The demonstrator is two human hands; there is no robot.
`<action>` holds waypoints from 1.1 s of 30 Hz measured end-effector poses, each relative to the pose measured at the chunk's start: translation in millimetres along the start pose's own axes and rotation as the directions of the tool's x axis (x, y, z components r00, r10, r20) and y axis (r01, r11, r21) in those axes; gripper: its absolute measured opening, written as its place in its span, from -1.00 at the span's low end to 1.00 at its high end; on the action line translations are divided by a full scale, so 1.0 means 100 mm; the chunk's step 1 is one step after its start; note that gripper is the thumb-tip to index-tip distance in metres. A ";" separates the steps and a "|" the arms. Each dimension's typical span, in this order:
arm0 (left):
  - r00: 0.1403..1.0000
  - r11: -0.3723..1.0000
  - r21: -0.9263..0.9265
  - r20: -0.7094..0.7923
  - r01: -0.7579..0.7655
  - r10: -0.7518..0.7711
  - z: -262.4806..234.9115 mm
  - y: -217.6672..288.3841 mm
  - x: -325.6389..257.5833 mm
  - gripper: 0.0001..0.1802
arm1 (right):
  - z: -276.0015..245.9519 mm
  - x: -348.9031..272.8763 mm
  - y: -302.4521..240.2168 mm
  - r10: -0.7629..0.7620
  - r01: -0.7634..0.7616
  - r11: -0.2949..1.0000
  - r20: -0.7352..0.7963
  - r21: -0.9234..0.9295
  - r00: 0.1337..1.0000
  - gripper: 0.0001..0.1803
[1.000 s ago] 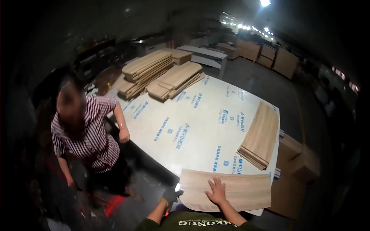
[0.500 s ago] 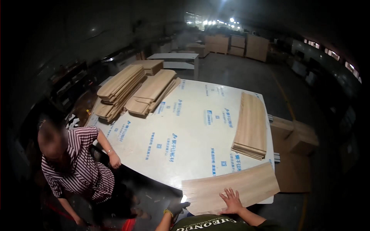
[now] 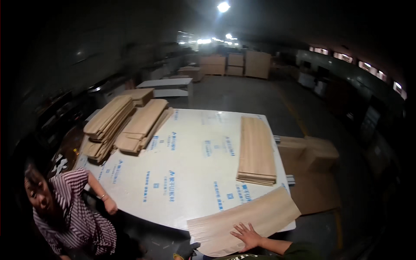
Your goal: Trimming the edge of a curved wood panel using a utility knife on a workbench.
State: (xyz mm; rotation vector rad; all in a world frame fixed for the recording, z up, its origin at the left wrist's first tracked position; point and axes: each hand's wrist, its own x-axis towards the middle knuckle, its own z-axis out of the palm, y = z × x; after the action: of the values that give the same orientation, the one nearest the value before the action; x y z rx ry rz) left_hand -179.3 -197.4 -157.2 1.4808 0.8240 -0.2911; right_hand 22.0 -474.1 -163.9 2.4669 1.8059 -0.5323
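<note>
Person pressing a thin wood veneer sheet (image 3: 247, 219) at the near edge of a large white worktable (image 3: 190, 169).

Right hand (image 3: 246, 235) lies flat on it, fingers spread, gripping nothing; gloved left hand (image 3: 189, 250) at its lower-left corner, grip unclear.

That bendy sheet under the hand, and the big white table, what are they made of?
The sheet looks like thin wood veneer: pale tan, fine lines of grain, a curling edge. The right hand lies flat on it. The table top seems a white board with a smooth, slightly shiny coat and blue print; what lies under the coat cannot be told.
</note>
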 end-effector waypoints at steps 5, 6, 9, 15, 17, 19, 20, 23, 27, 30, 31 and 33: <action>0.981 0.992 -0.067 -0.175 -0.103 0.090 0.08 -0.06 -0.12 -0.52 | -0.06 -0.09 -0.20 0.044 -0.044 0.999 0.021 0.011 0.999 0.18; 0.976 0.993 -0.072 -0.203 -0.098 0.082 0.10 -0.08 -0.11 -0.52 | -0.06 -0.10 -0.23 0.060 -0.060 0.998 0.011 0.030 0.998 0.18; 0.959 0.990 0.097 -0.255 -0.104 0.125 0.18 0.23 -0.36 -0.46 | -0.07 -0.09 -0.21 0.049 -0.049 0.998 -0.010 0.048 0.999 0.15; 0.914 0.981 0.179 -0.380 -0.077 0.141 0.42 0.34 -0.43 -0.41 | 0.09 -0.47 0.20 0.011 -0.002 0.996 -0.101 0.088 0.995 0.06; 0.899 0.982 0.176 -0.415 -0.075 0.143 0.55 0.40 -0.48 -0.41 | 0.15 -0.67 0.38 0.061 -0.048 0.994 -0.131 0.101 0.990 0.05; 0.882 0.982 0.174 -0.449 -0.069 0.142 0.64 0.44 -0.50 -0.42 | 0.20 -0.82 0.53 0.111 -0.093 0.989 -0.159 0.116 0.981 0.03; 0.873 0.984 0.167 -0.468 -0.064 0.136 0.67 0.46 -0.54 -0.42 | 0.22 -0.88 0.58 0.128 -0.106 0.986 -0.177 0.125 0.976 0.03; 0.845 0.987 0.146 -0.518 -0.065 0.132 0.79 0.46 -0.58 -0.43 | 0.24 -0.91 0.59 0.139 -0.113 0.985 -0.214 0.130 0.967 0.03; 0.833 0.990 0.127 -0.540 -0.065 0.124 0.88 0.49 -0.58 -0.44 | 0.29 -0.91 0.57 0.164 -0.142 0.985 -0.275 0.099 0.947 0.05; 0.818 0.992 0.088 -0.561 -0.094 0.127 0.89 0.42 -0.63 -0.44 | 0.24 -0.91 0.56 0.142 -0.125 0.989 -0.309 0.074 0.941 0.04; 0.815 0.992 0.072 -0.566 -0.106 0.128 0.91 0.39 -0.65 -0.44 | 0.21 -0.93 0.57 0.130 -0.110 0.991 -0.323 0.080 0.937 0.04; 0.808 0.991 0.027 -0.577 -0.130 0.122 0.95 0.29 -0.67 -0.44 | 0.14 -0.95 0.54 0.129 -0.115 0.991 -0.284 0.063 0.950 0.04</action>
State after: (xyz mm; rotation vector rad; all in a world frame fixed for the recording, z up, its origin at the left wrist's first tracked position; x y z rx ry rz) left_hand -178.8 -304.1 -103.1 1.6249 1.1983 0.2903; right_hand 44.0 -582.0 -158.0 2.7888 1.7281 -0.2164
